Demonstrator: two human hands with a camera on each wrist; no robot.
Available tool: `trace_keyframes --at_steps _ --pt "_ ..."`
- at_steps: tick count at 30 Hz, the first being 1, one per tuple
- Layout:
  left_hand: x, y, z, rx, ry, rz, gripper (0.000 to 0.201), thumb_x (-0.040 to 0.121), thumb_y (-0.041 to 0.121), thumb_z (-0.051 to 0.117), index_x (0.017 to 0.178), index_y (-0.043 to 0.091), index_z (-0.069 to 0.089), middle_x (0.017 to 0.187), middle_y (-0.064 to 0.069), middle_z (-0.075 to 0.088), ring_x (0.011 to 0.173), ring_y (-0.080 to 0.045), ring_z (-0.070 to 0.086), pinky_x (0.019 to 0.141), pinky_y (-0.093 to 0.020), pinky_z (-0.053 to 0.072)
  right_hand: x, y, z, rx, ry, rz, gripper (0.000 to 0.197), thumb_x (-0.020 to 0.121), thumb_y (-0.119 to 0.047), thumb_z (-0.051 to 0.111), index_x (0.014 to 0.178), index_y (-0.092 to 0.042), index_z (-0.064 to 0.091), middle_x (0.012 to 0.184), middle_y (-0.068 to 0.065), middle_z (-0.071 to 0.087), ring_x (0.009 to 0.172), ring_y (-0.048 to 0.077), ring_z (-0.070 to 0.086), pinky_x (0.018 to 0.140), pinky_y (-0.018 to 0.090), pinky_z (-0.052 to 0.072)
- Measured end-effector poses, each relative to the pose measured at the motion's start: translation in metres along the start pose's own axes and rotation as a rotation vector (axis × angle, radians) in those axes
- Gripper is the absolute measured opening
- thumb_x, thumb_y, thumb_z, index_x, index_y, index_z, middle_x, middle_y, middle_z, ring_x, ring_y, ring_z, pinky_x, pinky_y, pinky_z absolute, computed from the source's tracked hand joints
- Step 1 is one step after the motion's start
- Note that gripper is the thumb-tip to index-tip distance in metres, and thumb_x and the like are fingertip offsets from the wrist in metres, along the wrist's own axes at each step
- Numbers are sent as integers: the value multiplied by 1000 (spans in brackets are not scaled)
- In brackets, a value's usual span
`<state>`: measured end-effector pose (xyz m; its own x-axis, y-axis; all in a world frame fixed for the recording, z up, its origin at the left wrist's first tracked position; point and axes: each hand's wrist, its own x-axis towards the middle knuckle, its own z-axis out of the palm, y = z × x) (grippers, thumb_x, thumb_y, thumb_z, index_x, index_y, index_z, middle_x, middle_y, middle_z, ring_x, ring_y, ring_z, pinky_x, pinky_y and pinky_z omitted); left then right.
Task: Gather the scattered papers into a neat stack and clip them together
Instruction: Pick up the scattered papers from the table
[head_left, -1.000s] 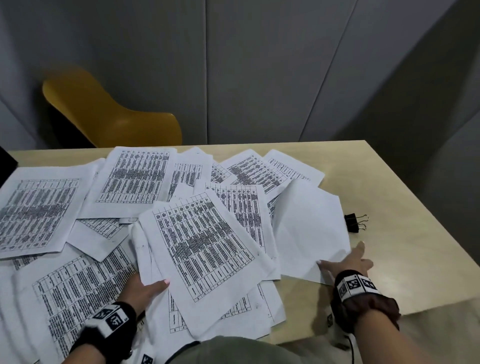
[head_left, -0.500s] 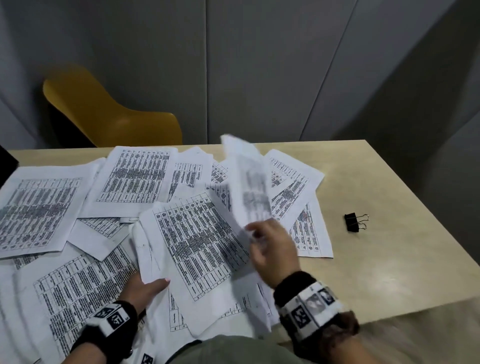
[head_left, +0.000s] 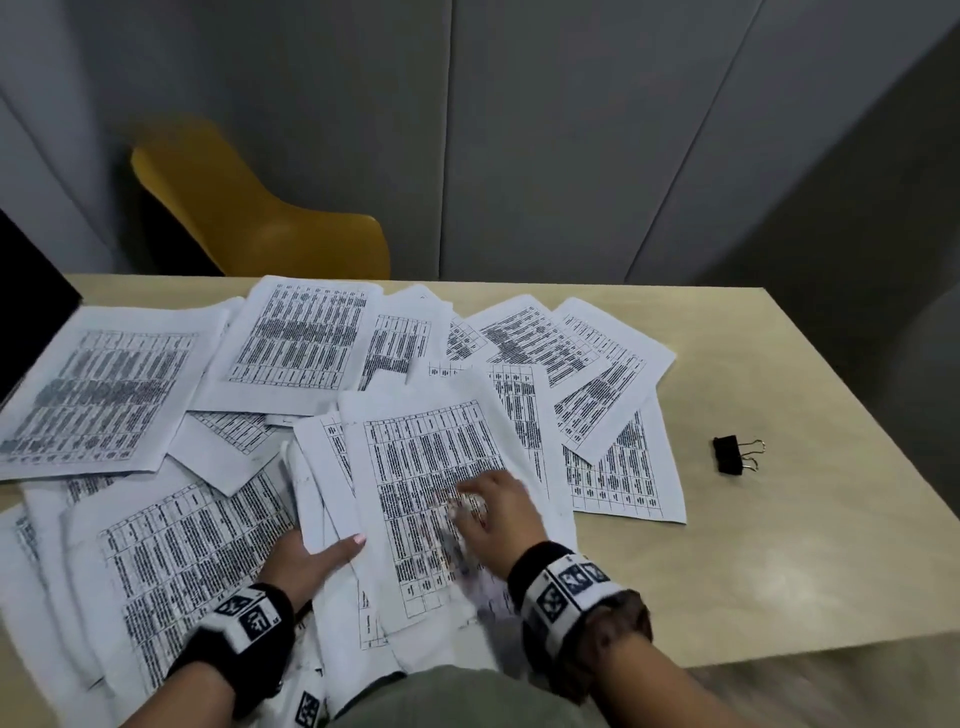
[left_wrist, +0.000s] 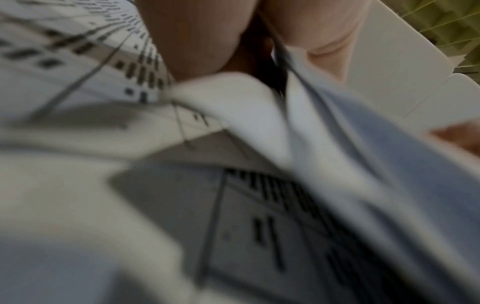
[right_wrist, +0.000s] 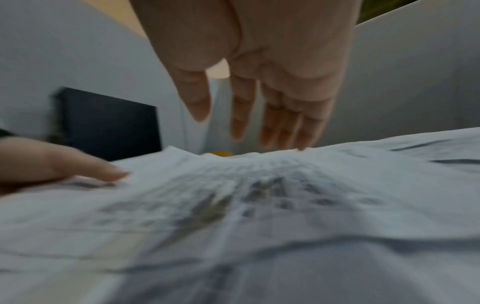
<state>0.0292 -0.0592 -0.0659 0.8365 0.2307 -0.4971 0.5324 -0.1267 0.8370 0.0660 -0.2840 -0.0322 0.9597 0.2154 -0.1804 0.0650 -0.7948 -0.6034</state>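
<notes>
Both forearms reach forward from the near edge of the tabletop, each with a black-and-white marked band at the wrist. The left hand lies low at the near left corner of the top sheet, the printed page that sits uppermost in the heap in front of the person. Its thumb rests on top of that corner and its other fingers go under the paper, so the grip is closed on the edges of this sheet and the few sheets just below it; the left wrist view shows skin on either side of folded paper edges, though it is too blurred to count the sheets. The right hand is over the near right part of the top sheet, palm down. In the right wrist view its fingers are straight and slightly spread, their tips touching or nearly touching the paper; the grip is open and holds nothing.

The papers are still scattered: overlapping printed pages fan out to the left of the top sheet, beyond it and to its right. The binder clip lies by itself on bare wood, well to the right of the top sheet and clear of every page. A yellow chair stands beyond the far edge of the tabletop.
</notes>
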Motion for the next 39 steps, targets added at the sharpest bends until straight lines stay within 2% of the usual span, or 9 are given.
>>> trace_keyframes --at_steps 3,8,13,18,22,27,32,35,39 --pt "-1 2 0 -7 9 -5 19 74 19 76 90 19 65 90 -3 69 89 -23 65 86 -34 48 -1 27 -12 -301 -113 175 57 87 -48 50 135 -21 38 145 9 32 134 27 28 115 44 24" --pt "1 1 1 29 10 -22 21 75 9 75 91 11 62 90 -10 67 86 -26 63 83 -33 45 -25 11 6 -289 -317 -57 41 85 -49 51 114 -20 52 132 4 43 120 23 40 107 43 35" --pt "3 -2 -2 15 71 -61 28 81 11 69 105 1 59 97 -18 65 93 -34 60 88 -42 46 -2 20 -21 186 10 177 32 92 -24 53 122 -18 57 131 4 53 114 18 53 100 27 41" --pt "-5 6 -4 -156 115 -115 33 85 9 62 112 -6 53 106 -24 61 105 -41 56 98 -50 41 46 78 -72 15 221 367 40 92 -23 51 132 -15 49 141 18 38 131 31 36 109 32 28" --pt "-10 19 -3 -236 102 -115 40 88 10 57 122 -7 46 114 -12 55 112 -33 49 103 -49 34 61 105 -83 -267 -43 395 51 94 -40 40 142 -23 32 155 16 13 142 36 13 115 46 20" --pt "-9 27 -3 -243 121 -114 37 90 12 53 118 -12 50 121 -26 56 117 -41 48 104 -50 31 31 103 -52 -396 -266 338 70 91 -48 40 148 -33 3 158 8 -10 145 34 -4 116 49 7" --pt "-3 31 -1 -278 121 -138 31 89 5 53 111 -16 51 97 -20 60 111 -39 51 104 -48 32 -18 84 -41 -432 -306 238 62 92 -33 36 148 -30 11 159 9 -3 145 34 1 117 46 10" --pt "2 34 0 -306 131 -163 27 86 4 57 107 -13 53 92 -18 61 110 -42 53 100 -46 37 -10 89 -55 -117 -7 302 60 78 -51 37 123 -19 59 139 19 43 127 32 44 104 34 33" --pt "4 32 3 -334 107 -169 9 87 4 56 95 1 56 114 -17 58 111 -35 52 102 -42 34 37 118 -91 33 352 726 64 80 -41 64 135 -17 41 139 22 36 128 39 34 105 46 31"
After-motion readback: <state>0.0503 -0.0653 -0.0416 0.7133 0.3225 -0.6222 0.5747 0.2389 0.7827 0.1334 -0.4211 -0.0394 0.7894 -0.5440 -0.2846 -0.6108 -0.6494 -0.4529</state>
